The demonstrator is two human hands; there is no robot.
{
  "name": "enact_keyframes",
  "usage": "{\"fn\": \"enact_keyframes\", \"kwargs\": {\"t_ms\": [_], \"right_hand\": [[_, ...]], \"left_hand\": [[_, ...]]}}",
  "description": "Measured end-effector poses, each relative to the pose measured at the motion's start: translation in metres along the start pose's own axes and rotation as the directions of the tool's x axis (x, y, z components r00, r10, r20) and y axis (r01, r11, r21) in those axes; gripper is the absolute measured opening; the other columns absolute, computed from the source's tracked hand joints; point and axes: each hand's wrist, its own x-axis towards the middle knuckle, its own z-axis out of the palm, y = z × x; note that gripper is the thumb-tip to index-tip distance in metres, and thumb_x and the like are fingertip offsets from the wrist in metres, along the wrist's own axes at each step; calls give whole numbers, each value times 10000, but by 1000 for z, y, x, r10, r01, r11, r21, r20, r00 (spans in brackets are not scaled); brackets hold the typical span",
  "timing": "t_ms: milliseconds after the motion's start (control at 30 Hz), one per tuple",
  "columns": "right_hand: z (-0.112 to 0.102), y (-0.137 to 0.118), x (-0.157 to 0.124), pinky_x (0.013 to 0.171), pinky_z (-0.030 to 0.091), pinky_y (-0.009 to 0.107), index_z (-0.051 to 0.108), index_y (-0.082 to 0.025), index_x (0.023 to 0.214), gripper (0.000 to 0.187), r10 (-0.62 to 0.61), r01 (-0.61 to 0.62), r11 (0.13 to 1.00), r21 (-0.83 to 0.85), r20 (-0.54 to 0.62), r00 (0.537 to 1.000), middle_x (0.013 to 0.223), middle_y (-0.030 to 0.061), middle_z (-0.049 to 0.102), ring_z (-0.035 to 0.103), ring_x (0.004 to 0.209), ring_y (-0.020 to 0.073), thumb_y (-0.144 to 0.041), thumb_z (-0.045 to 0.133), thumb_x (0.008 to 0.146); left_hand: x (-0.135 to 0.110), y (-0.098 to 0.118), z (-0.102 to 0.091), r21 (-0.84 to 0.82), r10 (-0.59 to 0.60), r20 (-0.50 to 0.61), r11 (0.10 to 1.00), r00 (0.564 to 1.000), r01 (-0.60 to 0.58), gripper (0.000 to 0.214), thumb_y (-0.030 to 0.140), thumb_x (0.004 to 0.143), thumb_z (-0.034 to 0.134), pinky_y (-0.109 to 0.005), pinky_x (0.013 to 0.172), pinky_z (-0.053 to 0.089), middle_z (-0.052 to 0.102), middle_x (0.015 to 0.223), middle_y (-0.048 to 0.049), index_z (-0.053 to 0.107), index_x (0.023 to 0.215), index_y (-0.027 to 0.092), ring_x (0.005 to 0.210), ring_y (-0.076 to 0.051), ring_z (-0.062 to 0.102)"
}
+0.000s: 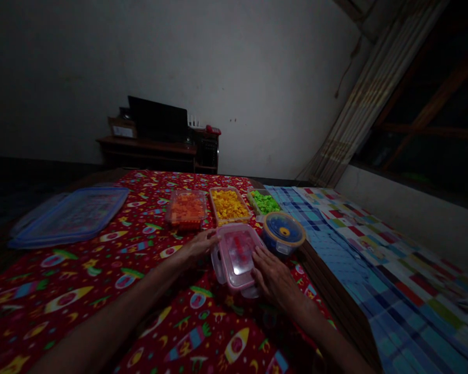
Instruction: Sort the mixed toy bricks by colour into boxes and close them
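A pink-rimmed plastic box [237, 254] with a clear lid and red pieces inside lies on the red patterned cloth [81, 291]. My left hand [200, 244] rests against its left side, fingers curled on the rim. My right hand [273, 278] presses on its right side and near corner, fingers bent over the lid's edge. Just right of the box stands a round blue tub [284, 232] with an orange rim.
Behind the box sit open trays of orange pieces [186, 209], yellow pieces [229, 204] and green pieces [265, 201]. A large blue-lidded flat box [72, 214] lies at the left. A chequered blue cloth [374, 259] covers the right. A dark desk [159, 148] stands by the wall.
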Motion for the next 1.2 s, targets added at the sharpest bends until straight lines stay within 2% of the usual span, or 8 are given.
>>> {"fn": "enact_keyframes", "kwargs": {"t_ms": [167,300,400,500,667,800,900,1200], "right_hand": [[-1,-2,1,1035,441,420,567,-66,1234,386,-22,22,1000,0,-30,999,1283,169,570,488,1249,253,-169,415,894],[1,0,-1,1029,446,424,570,-95,1234,380,-23,24,1000,15,-54,998,1286,164,568,492,1247,246,-175,407,900],[1,3,-2,1017,452,442,568,-112,1237,373,-9,12,999,48,-52,999,1302,169,553,501,1237,255,-207,427,905],[-3,6,2,1003,464,438,591,-165,1205,340,-19,26,994,102,-66,998,1295,141,565,525,1213,246,-213,440,904],[-18,10,10,969,496,413,579,-189,1223,343,-35,59,987,149,-159,987,1266,122,590,565,1168,232,-197,422,918],[-33,7,14,933,525,368,593,-193,1196,317,-43,73,973,217,-140,989,1189,102,642,615,1095,212,-208,451,914],[-40,2,18,888,548,336,602,-192,1182,309,-47,81,963,257,-138,989,1142,98,667,643,1045,205,-207,448,914],[-40,7,16,815,569,319,611,-199,1181,337,-76,100,958,267,-101,992,1092,101,690,674,973,216,-186,447,888]], "left_hand": [[12,-7,-2,-33,-56,-72,998,996,54,285,240,482,722,-233,632,466,644,685,13,592,725,168,683,-151,615],[15,-12,-2,21,25,-87,1000,996,-23,253,292,532,666,-245,632,455,626,715,7,578,732,165,704,-164,605],[7,-7,-1,264,100,-89,962,991,-73,291,385,633,632,-295,663,465,646,791,-36,611,824,166,766,-214,608],[-4,6,-10,573,325,-119,794,938,-203,332,414,704,601,-354,780,463,651,855,-65,624,938,180,847,-253,597],[-20,29,-84,865,624,-14,399,781,-303,273,371,815,473,-360,884,435,612,993,-93,631,960,201,932,-247,583],[-33,39,-176,971,689,-133,234,712,-45,205,310,775,506,-403,905,415,592,977,-117,596,911,186,974,-289,546],[-42,42,-222,954,642,-293,153,709,256,278,379,698,612,-459,867,419,584,922,-146,547,839,148,997,-351,505],[-33,46,-250,922,572,-358,89,738,377,293,379,742,546,-335,721,422,464,579,-10,403,562,198,668,-220,514]]}}
